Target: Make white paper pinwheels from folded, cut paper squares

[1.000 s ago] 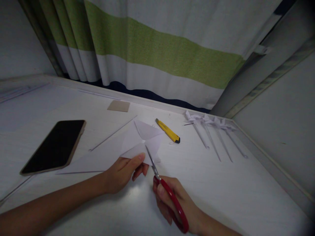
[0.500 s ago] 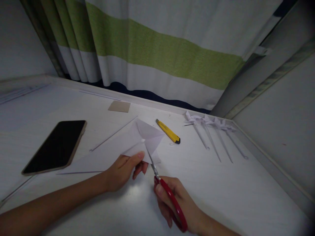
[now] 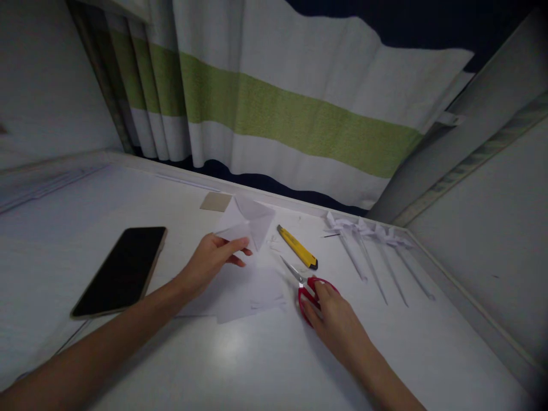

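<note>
My left hand (image 3: 218, 257) pinches a creased white paper square (image 3: 261, 220) between thumb and fingers, lifted over the table. Below it lie loose white sheets (image 3: 240, 294), with small slits or creases near one edge. My right hand (image 3: 331, 317) has its fingers on the red handles of a pair of scissors (image 3: 301, 281). The blades are together and point toward the paper, apart from it. Just beyond the blades a yellow utility knife (image 3: 296, 245) lies on the table.
A black phone (image 3: 122, 271) lies at the left. A small beige card (image 3: 216, 201) rests near the back ledge. Several white paper pinwheels on rolled paper sticks (image 3: 377, 245) line the back right, below a striped curtain (image 3: 291, 108).
My left hand has raised the paper up and away from the scissors. My right hand has moved right with the scissors, whose blades have left the paper. The view has shifted.
</note>
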Demonstrator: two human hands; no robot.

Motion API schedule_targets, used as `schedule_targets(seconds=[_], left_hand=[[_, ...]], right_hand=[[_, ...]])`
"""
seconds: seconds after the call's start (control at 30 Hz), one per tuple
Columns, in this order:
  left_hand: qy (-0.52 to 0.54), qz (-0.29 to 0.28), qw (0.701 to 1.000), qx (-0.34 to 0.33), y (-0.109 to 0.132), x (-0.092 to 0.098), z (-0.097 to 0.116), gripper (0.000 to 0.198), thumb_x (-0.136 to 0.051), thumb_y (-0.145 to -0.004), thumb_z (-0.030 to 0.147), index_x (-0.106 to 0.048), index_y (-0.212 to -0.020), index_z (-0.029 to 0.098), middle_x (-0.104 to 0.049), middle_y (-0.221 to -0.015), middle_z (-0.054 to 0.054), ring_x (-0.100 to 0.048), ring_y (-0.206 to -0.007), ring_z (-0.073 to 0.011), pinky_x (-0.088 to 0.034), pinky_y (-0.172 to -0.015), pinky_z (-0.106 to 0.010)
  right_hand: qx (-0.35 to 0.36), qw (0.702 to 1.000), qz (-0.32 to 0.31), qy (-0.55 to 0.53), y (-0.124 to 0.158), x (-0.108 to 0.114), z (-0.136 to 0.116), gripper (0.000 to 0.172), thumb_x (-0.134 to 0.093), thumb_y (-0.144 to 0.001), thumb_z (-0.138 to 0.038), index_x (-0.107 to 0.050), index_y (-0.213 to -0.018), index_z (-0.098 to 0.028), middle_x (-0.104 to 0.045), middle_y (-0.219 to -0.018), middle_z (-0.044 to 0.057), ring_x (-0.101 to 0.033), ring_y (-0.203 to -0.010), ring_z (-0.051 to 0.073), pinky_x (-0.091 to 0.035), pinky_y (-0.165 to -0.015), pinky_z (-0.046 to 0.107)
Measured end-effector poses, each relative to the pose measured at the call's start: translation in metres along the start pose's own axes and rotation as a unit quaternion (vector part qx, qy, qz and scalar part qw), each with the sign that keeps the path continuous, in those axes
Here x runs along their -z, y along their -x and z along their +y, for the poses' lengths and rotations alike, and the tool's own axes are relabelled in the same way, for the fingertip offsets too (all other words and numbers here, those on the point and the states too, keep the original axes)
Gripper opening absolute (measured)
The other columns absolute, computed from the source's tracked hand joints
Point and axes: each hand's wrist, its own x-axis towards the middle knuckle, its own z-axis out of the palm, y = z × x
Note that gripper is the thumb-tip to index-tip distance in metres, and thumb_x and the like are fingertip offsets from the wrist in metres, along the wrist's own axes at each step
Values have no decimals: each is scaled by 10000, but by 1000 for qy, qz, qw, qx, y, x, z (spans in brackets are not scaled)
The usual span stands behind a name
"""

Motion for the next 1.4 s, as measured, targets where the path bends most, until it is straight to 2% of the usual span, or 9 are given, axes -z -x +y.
schedule_targets(seconds=[0.33,0.6,0.73,0.83,0.97,1.07,1.17,1.3,1.4], left_hand=[[-35,-110,982,149,-3,5,-19,321,-612,-648,256,-514,-921,118,-627,-797,-50,-594,-708,-165,-493,-622,-290],[-126,-141,966,175,6,18,-19,484,-568,-661,205,-357,-1095,157,-584,-670,22,-549,-537,-120,-438,-511,-225],[-108,-137,963,207,3,12,-17,529,-564,-660,203,-309,-1121,149,-561,-596,37,-546,-514,-130,-430,-491,-230],[-54,-160,960,223,0,5,-24,551,-574,-659,200,-284,-1126,155,-551,-574,46,-536,-506,-120,-418,-462,-210],[1,-210,948,241,0,3,-35,580,-573,-673,249,-250,-1150,172,-539,-609,46,-552,-552,-134,-443,-472,-215],[-86,-166,964,190,0,8,-34,622,-544,-708,320,-205,-1212,188,-544,-892,-58,-574,-735,-178,-476,-548,-265],[-222,-149,963,31,1,14,-28,674,-618,-659,352,-267,-1232,292,-338,-1257,-94,-439,-1051,-225,-459,-731,-316],[-350,-213,904,-119,2,15,-23,316,-593,-702,339,-561,-1014,311,-360,-1261,-28,-348,-1135,-223,-304,-933,-358],[-387,-224,878,-170,3,12,-24,148,-514,-771,305,-628,-859,267,-515,-1093,-21,-434,-1026,-183,-324,-889,-309]], right_hand=[[55,994,78,59,-1,-26,4,246,-368,-844,-277,-566,-865,-132,-607,-798,118,-585,-766,212,-479,-651,316],[44,992,61,106,-8,-4,-1,239,-435,-813,-294,-607,-815,-128,-636,-764,107,-591,-669,201,-495,-583,325],[199,967,128,96,-23,12,-21,249,-518,-777,-255,-569,-975,-113,-641,-878,123,-590,-804,194,-484,-693,321],[343,931,110,66,-36,17,-40,253,-444,-816,-184,-541,-1049,-173,-628,-996,92,-547,-955,212,-414,-833,406],[397,911,110,17,-48,13,-48,261,-363,-832,-109,-578,-981,-107,-662,-894,97,-575,-891,204,-411,-825,392],[367,921,126,-6,-50,9,-39,236,-387,-827,-107,-595,-939,-111,-672,-839,77,-587,-820,174,-422,-817,355],[336,933,131,-22,-49,4,-29,211,-424,-811,-102,-597,-930,-125,-669,-843,58,-581,-797,156,-413,-827,341],[336,932,130,-33,-47,-7,-25,203,-443,-800,-106,-588,-940,-138,-661,-855,58,-567,-807,158,-408,-810,338],[336,934,112,-51,-45,-14,-27,179,-458,-793,-101,-583,-916,-135,-656,-834,56,-557,-789,151,-413,-782,317]])
